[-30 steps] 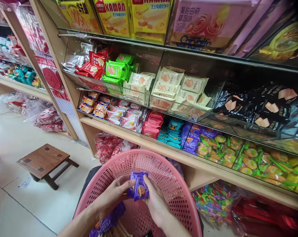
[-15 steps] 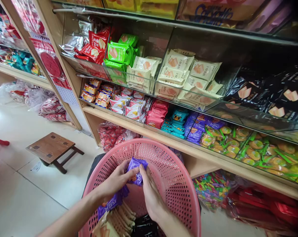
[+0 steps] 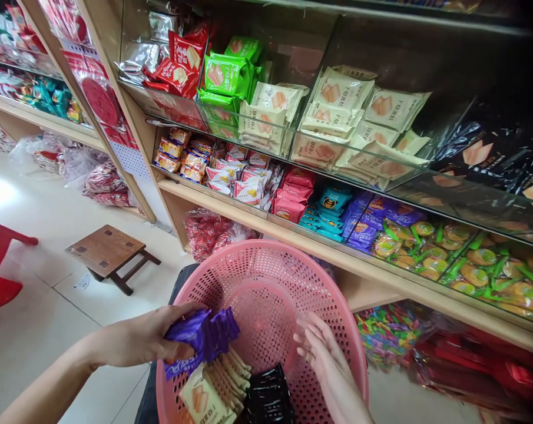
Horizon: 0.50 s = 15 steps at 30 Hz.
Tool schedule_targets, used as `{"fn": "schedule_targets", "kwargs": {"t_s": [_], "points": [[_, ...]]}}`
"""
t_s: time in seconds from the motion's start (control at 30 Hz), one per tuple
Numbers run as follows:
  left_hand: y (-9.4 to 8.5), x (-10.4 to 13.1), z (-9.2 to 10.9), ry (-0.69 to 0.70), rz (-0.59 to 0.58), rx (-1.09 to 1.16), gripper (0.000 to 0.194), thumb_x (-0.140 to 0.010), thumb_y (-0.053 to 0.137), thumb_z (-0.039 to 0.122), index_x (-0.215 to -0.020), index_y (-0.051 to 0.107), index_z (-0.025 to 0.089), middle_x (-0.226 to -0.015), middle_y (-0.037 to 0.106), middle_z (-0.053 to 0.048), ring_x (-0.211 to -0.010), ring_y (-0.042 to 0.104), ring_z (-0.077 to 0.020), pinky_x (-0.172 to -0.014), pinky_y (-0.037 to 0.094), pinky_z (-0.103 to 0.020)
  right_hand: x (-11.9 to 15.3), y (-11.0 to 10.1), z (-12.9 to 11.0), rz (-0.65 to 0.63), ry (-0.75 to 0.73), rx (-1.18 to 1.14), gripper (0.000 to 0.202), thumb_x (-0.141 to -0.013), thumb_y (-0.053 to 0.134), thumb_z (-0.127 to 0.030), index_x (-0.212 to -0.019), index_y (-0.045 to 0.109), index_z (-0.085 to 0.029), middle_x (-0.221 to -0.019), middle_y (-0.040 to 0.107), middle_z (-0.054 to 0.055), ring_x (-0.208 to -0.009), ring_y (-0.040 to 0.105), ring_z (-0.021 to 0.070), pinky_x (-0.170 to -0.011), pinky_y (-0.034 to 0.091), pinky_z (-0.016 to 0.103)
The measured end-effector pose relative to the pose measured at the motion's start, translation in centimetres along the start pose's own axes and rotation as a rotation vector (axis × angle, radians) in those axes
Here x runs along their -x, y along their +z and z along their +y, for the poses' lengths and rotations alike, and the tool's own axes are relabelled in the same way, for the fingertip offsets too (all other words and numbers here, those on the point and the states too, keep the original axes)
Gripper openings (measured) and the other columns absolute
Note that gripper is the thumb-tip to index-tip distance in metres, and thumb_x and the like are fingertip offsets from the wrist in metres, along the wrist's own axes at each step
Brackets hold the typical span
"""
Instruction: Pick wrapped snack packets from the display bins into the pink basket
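Note:
A pink perforated basket sits in front of me. At its left side my left hand is closed round a purple snack packet, against a row of purple packets. Below these, a row of cream packets leans inside the basket, with black packets to their right. Over the basket's right part is my right hand, empty, its fingers loosely bent and apart.
Ahead, glass-fronted shelves hold green, cream, red, purple and other packets. A low wooden stool and a red plastic stool stand on the floor at left. Bagged sweets lie beneath the shelf at right.
Both hands held one purple packet over the basket's middle. My left hand has moved left and down to the purple row with it; my right hand has let go and moved right.

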<state>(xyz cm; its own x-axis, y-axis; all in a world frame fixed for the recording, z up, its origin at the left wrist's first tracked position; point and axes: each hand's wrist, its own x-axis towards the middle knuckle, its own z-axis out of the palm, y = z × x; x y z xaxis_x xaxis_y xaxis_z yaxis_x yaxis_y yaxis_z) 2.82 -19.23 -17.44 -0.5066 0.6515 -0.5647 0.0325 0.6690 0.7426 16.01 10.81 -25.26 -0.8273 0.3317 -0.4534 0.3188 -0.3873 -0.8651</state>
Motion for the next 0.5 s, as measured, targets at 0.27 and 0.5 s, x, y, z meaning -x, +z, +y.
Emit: {"fn": "schedule_targets", "kwargs": {"t_s": [0.27,0.5], "points": [[0.9,-0.1,0.8,0.065,0.02,0.024,0.065,-0.071,0.062,0.044,-0.13,0.043,0.025,-0.118,0.058,-0.002,-0.104,0.052,-0.025,-0.085,0.044,-0.026,0.2,0.5,2.0,-0.01,0.04,-0.066,0.05,-0.073,0.062,-0.046,-0.116,0.045,-0.027,-0.119,0.056,0.006,-0.092,0.059,0.0188,-0.079,0.046,0.032],[1.2,-0.1,0.0,0.056,0.069,0.03,0.068,-0.069,0.064,0.043,-0.131,0.042,0.027,-0.118,0.059,-0.003,-0.101,0.055,-0.0237,-0.083,0.045,-0.026,0.4,1.1,2.1,-0.067,0.048,0.039,0.054,-0.073,0.06,-0.05,-0.119,0.045,-0.027,-0.12,0.055,0.008,-0.095,0.059,0.0208,-0.082,0.044,0.034]]}}
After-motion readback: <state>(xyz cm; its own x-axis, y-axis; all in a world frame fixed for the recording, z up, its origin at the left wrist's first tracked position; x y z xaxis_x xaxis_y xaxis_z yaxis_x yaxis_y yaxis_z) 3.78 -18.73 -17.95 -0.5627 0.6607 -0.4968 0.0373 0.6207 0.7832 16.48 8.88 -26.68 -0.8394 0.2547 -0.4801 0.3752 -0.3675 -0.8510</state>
